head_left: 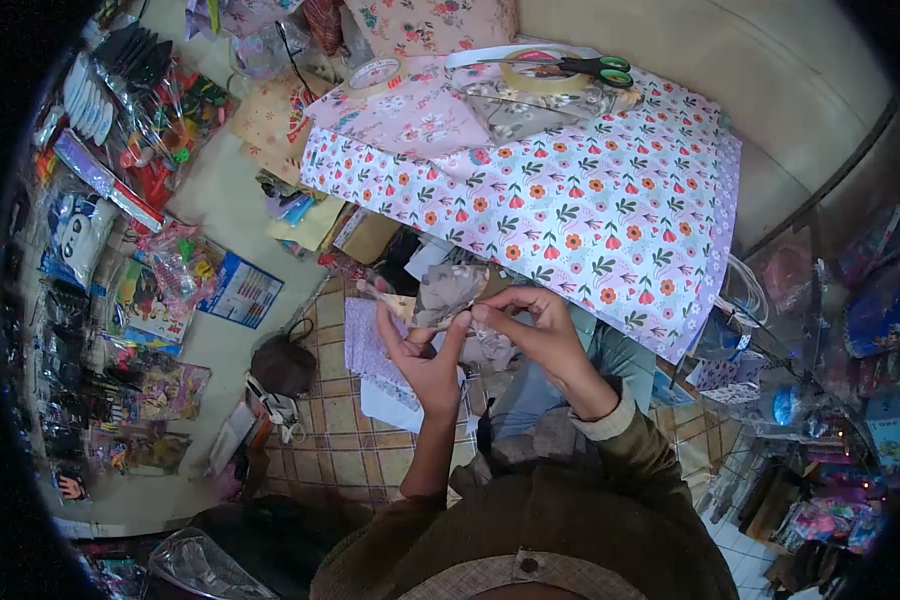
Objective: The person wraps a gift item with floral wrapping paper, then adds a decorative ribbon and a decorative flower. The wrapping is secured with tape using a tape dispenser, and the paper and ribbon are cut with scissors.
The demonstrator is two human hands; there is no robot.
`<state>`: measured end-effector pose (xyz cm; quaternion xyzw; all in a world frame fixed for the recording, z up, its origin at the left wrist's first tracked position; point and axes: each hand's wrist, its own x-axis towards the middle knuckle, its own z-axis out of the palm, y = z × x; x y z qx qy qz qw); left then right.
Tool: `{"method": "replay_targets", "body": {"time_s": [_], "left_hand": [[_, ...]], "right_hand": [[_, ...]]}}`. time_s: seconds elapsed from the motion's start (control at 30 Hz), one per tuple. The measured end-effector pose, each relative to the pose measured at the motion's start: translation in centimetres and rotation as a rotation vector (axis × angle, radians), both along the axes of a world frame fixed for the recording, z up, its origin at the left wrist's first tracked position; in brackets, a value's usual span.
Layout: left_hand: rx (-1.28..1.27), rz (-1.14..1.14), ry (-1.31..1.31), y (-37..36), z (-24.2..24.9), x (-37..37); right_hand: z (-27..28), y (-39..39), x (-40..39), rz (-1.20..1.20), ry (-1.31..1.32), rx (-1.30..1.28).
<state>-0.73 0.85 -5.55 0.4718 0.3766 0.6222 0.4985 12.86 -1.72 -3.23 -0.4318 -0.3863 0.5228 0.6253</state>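
Between my two hands is a folded piece of grey floral wrapping paper [452, 287], gathered into a pleated shape above my lap. My left hand [425, 362] cups it from below and the left, fingers closed on its lower edge. From the other side my right hand [542, 332] pinches the paper near its centre with thumb and forefinger. A grey floral end hangs below the right fingers. Beyond the hands, large sheets of flower-print wrapping paper [590, 215] cover the table. On them lie green-handled scissors [610, 70] and a tape roll [375, 77].
A patterned cushion-like pink floral bundle [435, 25] is at the back. Packaged toys [165, 135] and other goods line the left side. Below them, a small dark pouch [283, 365] lies near the tiled-pattern floor [340, 440]. Shelves with wrapped items [835, 520] stand at right.
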Motion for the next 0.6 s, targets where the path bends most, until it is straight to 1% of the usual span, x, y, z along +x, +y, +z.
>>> {"method": "replay_targets", "body": {"time_s": [0.07, 0.27, 0.47, 0.6], "left_hand": [[-0.024, -0.043, -0.016, 0.1, 0.4, 0.2], [-0.096, -0.149, -0.039, 0.6, 0.2, -0.3], [-0.187, -0.241, -0.261, 1.7, -1.2, -0.3], [-0.172, -0.221, -0.168, 1.7, -1.3, -0.4]], "right_hand": [[-0.1, -0.1, 0.0, -0.017, 0.064, -0.003], [-0.2, -0.1, 1.0, -0.086, -0.024, -0.180], [-0.6, 0.1, 0.5, -0.098, 0.059, -0.100], [-1.0, 0.2, 0.4, -0.092, 0.098, -0.122]]}}
